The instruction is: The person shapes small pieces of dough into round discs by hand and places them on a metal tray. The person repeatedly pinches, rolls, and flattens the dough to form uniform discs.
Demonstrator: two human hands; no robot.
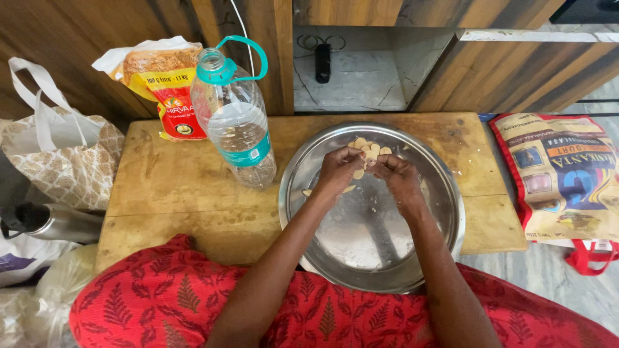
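Left hand (340,169) and right hand (394,173), grips pinched shut on a pale dough piece (366,165) above a round, floured steel plate (445,193) (shiny rim) on the scuffed wooden table (174,187); marble floor beyond.

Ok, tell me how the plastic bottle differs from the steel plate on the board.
The plastic bottle stands upright and tall; the steel plate lies flat and wide. The bottle is clear with a teal cap and handle; the plate is shiny metal dusted with flour. The bottle stands untouched; both hands work dough over the plate. Both rest on the wooden board.
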